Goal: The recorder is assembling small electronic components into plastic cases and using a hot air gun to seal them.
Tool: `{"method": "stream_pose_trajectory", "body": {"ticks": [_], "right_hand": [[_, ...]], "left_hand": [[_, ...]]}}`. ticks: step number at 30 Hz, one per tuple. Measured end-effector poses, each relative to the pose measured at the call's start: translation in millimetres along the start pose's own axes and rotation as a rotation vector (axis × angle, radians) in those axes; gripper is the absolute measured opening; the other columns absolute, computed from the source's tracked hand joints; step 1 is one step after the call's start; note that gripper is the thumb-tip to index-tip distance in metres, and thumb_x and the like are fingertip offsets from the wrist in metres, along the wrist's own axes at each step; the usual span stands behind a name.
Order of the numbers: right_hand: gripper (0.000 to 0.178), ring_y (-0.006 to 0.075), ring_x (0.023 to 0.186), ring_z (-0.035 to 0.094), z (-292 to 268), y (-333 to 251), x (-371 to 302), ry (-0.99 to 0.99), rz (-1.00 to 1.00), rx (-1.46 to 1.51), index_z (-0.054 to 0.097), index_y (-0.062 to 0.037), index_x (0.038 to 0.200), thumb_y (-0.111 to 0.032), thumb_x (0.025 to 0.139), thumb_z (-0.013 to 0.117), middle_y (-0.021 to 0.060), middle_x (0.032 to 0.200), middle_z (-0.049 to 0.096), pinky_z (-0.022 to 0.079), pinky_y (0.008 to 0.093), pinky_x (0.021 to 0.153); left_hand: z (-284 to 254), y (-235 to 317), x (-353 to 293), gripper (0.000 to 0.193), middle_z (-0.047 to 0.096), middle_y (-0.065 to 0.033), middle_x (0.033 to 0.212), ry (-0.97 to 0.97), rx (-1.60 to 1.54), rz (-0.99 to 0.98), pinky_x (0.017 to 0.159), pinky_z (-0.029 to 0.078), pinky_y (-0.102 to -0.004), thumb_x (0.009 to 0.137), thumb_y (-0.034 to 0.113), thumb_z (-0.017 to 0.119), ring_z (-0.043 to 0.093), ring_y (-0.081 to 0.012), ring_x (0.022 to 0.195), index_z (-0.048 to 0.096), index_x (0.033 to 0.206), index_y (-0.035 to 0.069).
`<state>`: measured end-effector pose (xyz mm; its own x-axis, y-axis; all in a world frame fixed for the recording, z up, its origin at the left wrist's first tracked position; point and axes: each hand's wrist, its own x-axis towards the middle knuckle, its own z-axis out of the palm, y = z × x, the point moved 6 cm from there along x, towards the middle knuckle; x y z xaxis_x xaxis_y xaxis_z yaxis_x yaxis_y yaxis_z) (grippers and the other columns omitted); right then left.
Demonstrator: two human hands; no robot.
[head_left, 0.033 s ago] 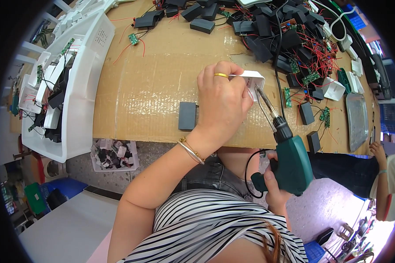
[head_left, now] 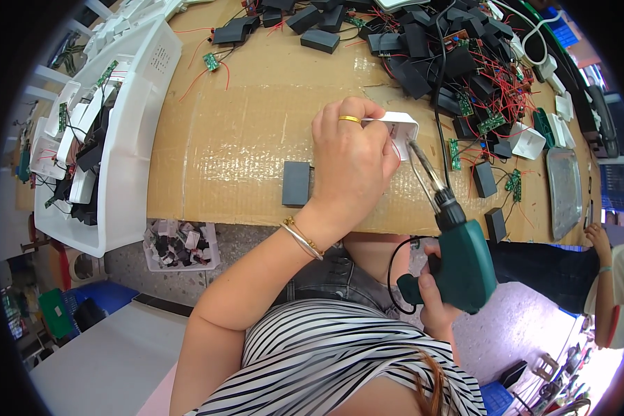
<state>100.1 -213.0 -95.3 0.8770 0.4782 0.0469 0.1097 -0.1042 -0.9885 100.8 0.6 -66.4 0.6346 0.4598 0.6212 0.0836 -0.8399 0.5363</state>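
Observation:
My left hand (head_left: 353, 149) is closed on a small white plastic housing (head_left: 403, 125), tilted so its hollow side faces right. Red wire shows inside it; my fingers hide the rest. In my right hand (head_left: 437, 298) is a dark green soldering gun (head_left: 464, 260), gripped by its handle. Its metal tip points up and left, at the lower right edge of the housing's hollow; whether it touches, I cannot tell. Just left of my left wrist, a black rectangular box (head_left: 296, 184) lies on the cardboard-covered table (head_left: 222, 152).
Black boxes (head_left: 457, 62), red wires and green circuit boards pile up at the back right. On the left stands a white bin (head_left: 128, 139) of parts. A metal tray (head_left: 564, 191) lies at the right edge; a black cable (head_left: 439, 90) crosses the table. Another person's arm (head_left: 603, 277) shows far right.
The soldering gun has shifted slightly right, its tip drawing a little away from the inside of the white housing. My left hand and the housing stay in place.

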Motion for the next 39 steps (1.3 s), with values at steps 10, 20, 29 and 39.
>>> {"method": "stream_pose_trajectory", "body": {"ticks": [10,20,29,39], "right_hand": [[0.048,0.0105,0.074,0.044,-16,-6,-3,0.065,-0.077,0.032,0.048,-0.0012,0.111,-0.026,0.074,0.064,0.0055,0.102,0.051,0.038,0.0261,0.067],[0.051,0.0122,0.07,0.045,-14,-8,-3,0.152,-0.081,0.085,0.048,0.0024,0.109,-0.022,0.068,0.066,0.0134,0.099,0.054,0.039,0.0243,0.063],[0.047,0.0127,0.07,0.046,-19,-5,6,0.198,-0.131,0.216,0.048,0.0038,0.11,-0.015,0.07,0.064,0.0149,0.099,0.054,0.039,0.024,0.064],[0.048,0.0212,0.095,0.051,-10,3,15,0.146,-0.129,0.162,0.042,0.0065,0.118,-0.001,0.073,0.056,0.0138,0.107,0.052,0.041,0.033,0.086]], "left_hand": [[1,0,1,0.006,0.051,-0.0106,0.095,-0.006,0.013,0.007,0.08,0.035,-0.0393,0.061,0.006,0.062,0.045,-0.0284,0.091,0.057,0.062,0.003],[-3,2,0,0.008,0.05,-0.0109,0.093,-0.007,-0.011,-0.001,0.081,0.034,-0.0415,0.063,0.005,0.061,0.045,-0.0285,0.089,0.057,0.067,0.0],[-22,16,4,0.06,0.045,-0.0135,0.11,-0.163,-0.03,0.044,0.093,0.028,-0.045,0.056,0.024,0.077,0.034,-0.034,0.11,0.048,0.107,0.009],[-38,-17,17,0.067,0.045,-0.0203,0.115,-0.343,0.191,-0.114,0.082,0.043,-0.0399,0.06,0.018,0.072,0.052,-0.0353,0.093,0.041,0.117,0.003]]}}
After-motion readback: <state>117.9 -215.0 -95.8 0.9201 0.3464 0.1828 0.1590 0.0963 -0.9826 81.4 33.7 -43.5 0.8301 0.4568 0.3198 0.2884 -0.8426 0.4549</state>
